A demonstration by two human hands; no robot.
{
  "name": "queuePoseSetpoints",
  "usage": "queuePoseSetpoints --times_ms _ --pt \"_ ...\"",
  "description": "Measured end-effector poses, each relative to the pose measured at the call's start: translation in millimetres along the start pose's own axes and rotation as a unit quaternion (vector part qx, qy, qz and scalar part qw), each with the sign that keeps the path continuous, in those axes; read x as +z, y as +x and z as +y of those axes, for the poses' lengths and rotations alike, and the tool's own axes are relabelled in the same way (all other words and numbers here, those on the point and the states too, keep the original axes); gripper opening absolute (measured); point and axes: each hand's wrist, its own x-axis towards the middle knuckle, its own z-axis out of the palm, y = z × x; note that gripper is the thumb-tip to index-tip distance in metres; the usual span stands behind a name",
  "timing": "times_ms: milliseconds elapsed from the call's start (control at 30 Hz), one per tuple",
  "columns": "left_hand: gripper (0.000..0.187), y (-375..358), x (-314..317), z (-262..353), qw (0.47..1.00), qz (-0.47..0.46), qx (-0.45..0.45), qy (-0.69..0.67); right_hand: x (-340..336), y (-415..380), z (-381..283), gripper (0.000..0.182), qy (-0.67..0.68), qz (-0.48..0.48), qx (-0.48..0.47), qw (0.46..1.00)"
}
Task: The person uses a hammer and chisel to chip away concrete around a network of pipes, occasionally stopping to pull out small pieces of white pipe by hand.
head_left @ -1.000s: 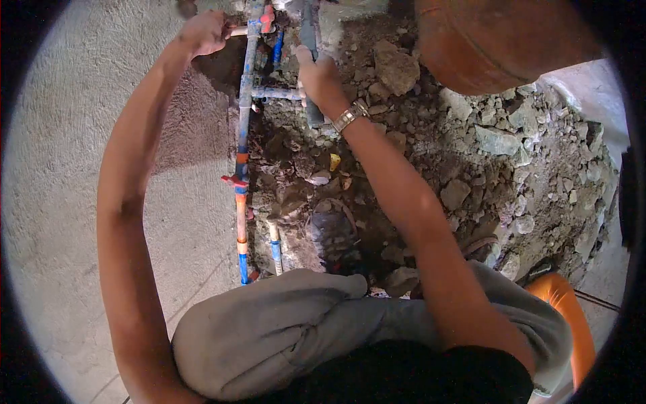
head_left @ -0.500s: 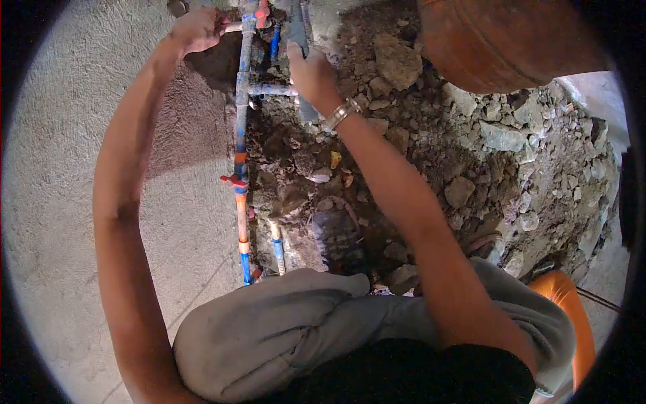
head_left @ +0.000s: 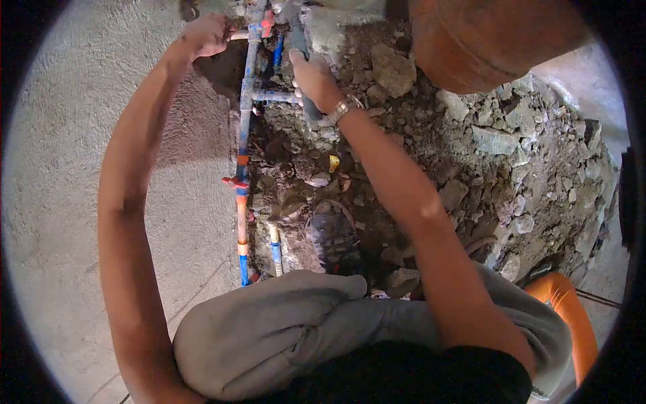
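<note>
A long water pipe (head_left: 245,128), blue, grey and orange in sections, runs up the trench edge with joints and red valve handles. At the top left, my left hand (head_left: 207,35) is closed around the outer end of a short pale branch pipe (head_left: 239,34); its fingertips are partly hidden. My right hand (head_left: 315,77), wearing a metal wristband, is wrapped around a dark grey pipe (head_left: 296,37) lying alongside. Beside its fingers ends a blue-grey side branch (head_left: 276,97). One red valve handle (head_left: 267,23) sits between the hands, another red handle (head_left: 235,182) lower down.
Concrete floor (head_left: 60,168) lies left of the trench. Broken rock and soil (head_left: 464,168) cover the right side. A large orange-brown rounded container (head_left: 491,40) stands at the upper right. An orange tube-like object (head_left: 572,310) is by my right knee. A short white-and-blue pipe (head_left: 276,249) rises near my legs.
Both hands keep their holds. My left hand and the top of the long pipe appear slightly further right and lower; the whole view has also shifted a little.
</note>
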Motion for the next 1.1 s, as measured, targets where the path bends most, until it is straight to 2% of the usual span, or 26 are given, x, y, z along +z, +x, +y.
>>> queuePoseSetpoints --times_ms 67,100,133,167,200,267,300,367,400,500,600,633,667,700,733,767,800,867,900,967,1000,1033,1100 --pt "0.026 -1.5 3.6 -7.1 0.998 0.047 0.048 0.016 5.0 7.5 10.6 0.043 -0.003 0.028 -0.050 0.998" --pt "0.026 -0.6 10.6 -13.4 0.998 0.043 0.050 0.016 4.0 -1.6 2.9 0.043 0.040 0.021 -0.043 0.998" --pt "0.027 1.2 17.3 -19.6 0.992 0.083 0.090 -0.033 3.1 -5.7 1.9 0.043 0.082 0.015 -0.038 0.996" --pt "0.028 3.1 24.4 -25.3 0.981 0.123 0.127 -0.082 7.8 4.5 9.7 0.050 0.045 0.047 -0.062 0.996" --pt "0.028 1.1 19.4 -19.7 0.981 0.122 0.128 -0.083 12.5 16.4 19.7 0.060 0.007 0.082 -0.083 0.993" --pt "0.037 -3.8 2.6 -2.6 0.997 0.038 0.032 -0.062 14.8 17.1 23.1 0.060 -0.005 0.093 -0.104 0.990" --pt "0.037 -1.2 12.1 -11.4 0.997 0.037 0.033 -0.064 16.2 16.9 25.8 0.060 -0.009 0.097 -0.109 0.989" --pt "0.037 6.2 40.8 -37.5 0.991 0.106 0.066 -0.043 21.0 16.0 35.1 0.058 0.013 0.092 -0.188 0.978" --pt "0.037 7.0 42.6 -36.7 0.991 0.104 0.067 -0.045 23.3 14.9 37.5 0.058 0.020 0.090 -0.213 0.973" --pt "0.038 7.9 38.9 -35.7 0.992 0.103 0.071 -0.017 25.2 17.7 34.7 0.052 0.000 0.120 -0.109 0.987" --pt "0.038 -2.3 14.6 -30.5 0.995 0.072 0.075 0.002 16.2 -1.5 14.1 0.047 -0.009 0.086 -0.069 0.994" --pt "0.040 -3.8 5.6 -39.0 0.988 0.022 0.150 0.025 12.4 -9.2 7.4 0.042 0.008 0.056 -0.035 0.998" --pt "0.040 -3.8 5.8 -37.2 0.982 -0.003 0.187 0.037 10.9 -14.7 1.1 0.038 0.024 0.026 -0.001 0.999" --pt "0.041 -2.3 10.2 -39.6 0.973 -0.028 0.223 0.047 13.2 -4.5 14.6 0.038 0.024 0.025 -0.001 0.999" --pt "0.043 7.9 38.9 -42.2 0.976 0.057 0.209 0.016 17.2 14.8 41.7 0.034 -0.017 0.049 -0.099 0.994" --pt "0.046 14.8 57.3 -46.4 0.971 0.143 0.193 -0.014 18.2 20.6 53.3 0.033 -0.037 0.060 -0.148 0.987" --pt "0.046 16.5 60.1 -50.8 0.971 0.143 0.193 -0.013 19.1 21.4 58.0 0.033 -0.057 0.073 -0.196 0.976" --pt "0.047 19.5 63.8 -60.6 0.978 0.078 0.184 0.063 15.5 25.5 65.1 0.035 -0.120 0.056 -0.226 0.965" --pt "0.047 16.3 53.6 -50.5 0.978 0.078 0.184 0.064 14.5 25.1 63.8 0.037 -0.141 0.051 -0.237 0.960" --pt "0.046 4.6 26.7 -20.5 0.995 0.064 0.069 0.039 14.8 16.8 50.4 0.034 -0.106 0.057 -0.215 0.969" --pt "0.046 5.0 28.4 -22.3 0.995 0.065 0.068 0.040 15.1 13.8 43.2 0.035 -0.095 0.058 -0.208 0.972" --pt "0.046 6.5 30.7 -23.4 0.992 0.084 0.085 0.040 15.5 12.5 34.2 0.039 -0.080 0.068 -0.138 0.985" --pt "0.047 12.9 39.0 -28.6 0.989 0.104 0.102 0.040 18.2 9.1 23.9 0.046 -0.065 0.077 -0.069 0.993"
